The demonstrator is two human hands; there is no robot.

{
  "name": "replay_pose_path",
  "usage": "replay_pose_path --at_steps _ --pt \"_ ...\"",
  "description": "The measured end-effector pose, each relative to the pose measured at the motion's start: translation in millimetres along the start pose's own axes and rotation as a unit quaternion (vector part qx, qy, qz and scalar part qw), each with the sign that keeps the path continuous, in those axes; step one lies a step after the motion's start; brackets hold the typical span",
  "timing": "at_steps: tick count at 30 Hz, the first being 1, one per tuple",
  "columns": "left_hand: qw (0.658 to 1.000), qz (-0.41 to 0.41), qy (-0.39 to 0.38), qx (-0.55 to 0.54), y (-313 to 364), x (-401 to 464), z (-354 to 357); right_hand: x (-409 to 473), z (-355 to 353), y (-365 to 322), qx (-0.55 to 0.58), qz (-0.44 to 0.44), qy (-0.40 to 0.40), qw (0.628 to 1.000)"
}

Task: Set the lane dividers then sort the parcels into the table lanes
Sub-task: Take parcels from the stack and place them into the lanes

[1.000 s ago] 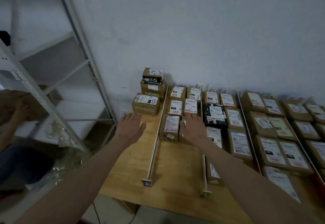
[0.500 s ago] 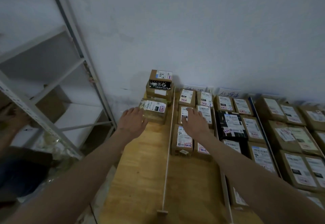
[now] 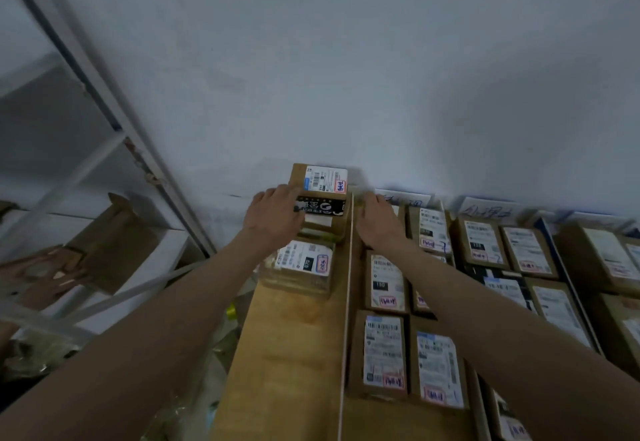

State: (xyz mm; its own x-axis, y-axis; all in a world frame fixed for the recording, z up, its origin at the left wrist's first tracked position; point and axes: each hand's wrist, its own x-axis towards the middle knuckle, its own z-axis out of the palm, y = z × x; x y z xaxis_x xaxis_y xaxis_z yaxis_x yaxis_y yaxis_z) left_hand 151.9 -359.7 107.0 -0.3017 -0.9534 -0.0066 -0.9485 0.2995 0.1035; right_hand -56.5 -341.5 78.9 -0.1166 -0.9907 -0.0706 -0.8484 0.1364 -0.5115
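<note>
Dividers (image 3: pixel 349 288) set, lanes mostly filled. Your left hand (image 3: pixel 273 213) touches the stacked parcel (image 3: pixel 320 198), fingers apart; right hand (image 3: pixel 377 222) flat on another. Sorting looks nearly done.

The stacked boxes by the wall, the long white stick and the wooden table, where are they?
Stacked boxes (image 3: pixel 320 203): head view, black band on the front.
Long white stick (image 3: pixel 347 302): head view, middle of its length.
Wooden table (image 3: pixel 287 354): head view, bare top.
</note>
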Motion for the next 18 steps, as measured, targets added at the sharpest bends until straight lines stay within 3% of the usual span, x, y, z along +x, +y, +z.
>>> replay_pose_path --at_steps 5,10,15,18 --pt "1.000 0.026 0.001 0.009 8 61 32 68 3 -2 0.118 0.018 -0.007 0.993" --pt "0.997 0.059 0.044 0.005 -1 89 57 104 17 4 0.305 0.069 -0.059 0.948" --pt "0.987 0.106 0.117 -0.014 -21 95 66 120 29 7 0.294 0.052 -0.007 0.954" --pt "0.982 0.001 0.135 -0.134 -28 92 76 119 29 10 0.276 0.060 -0.008 0.959"
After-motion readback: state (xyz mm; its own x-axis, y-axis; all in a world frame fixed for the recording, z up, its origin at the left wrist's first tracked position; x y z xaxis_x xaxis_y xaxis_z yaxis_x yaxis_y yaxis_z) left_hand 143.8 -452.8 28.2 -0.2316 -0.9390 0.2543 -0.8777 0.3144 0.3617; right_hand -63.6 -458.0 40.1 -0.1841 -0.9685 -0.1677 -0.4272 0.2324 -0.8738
